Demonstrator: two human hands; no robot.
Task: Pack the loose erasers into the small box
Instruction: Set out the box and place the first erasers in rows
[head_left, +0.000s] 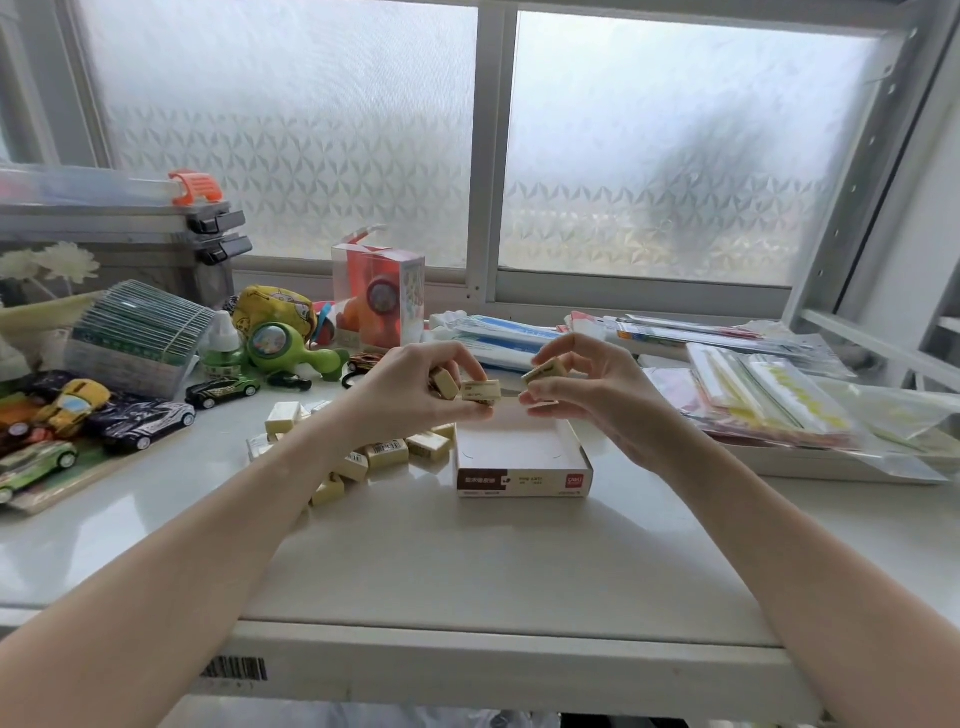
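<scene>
Erasers held over empty box, both hands loaded

Left hand (415, 387) pinches one eraser (481, 391) at the fingertips, long axis running left-right, with a second eraser (444, 383) tucked further back in the same grip. Right hand (582, 387) grasps a third eraser (545, 370), tilted, long axis also roughly left-right. Both hands hover just above the far edge of the small box (522, 480), which sits open on the white surface (467, 561) and looks empty. Box lies directly below and slightly near of both grips; neither hand clearly closer. Loose pile of erasers (384, 452) lies just left of the box, nearer the left hand. Likely next: lower erasers down into the box, long side matching the box width.
</scene>
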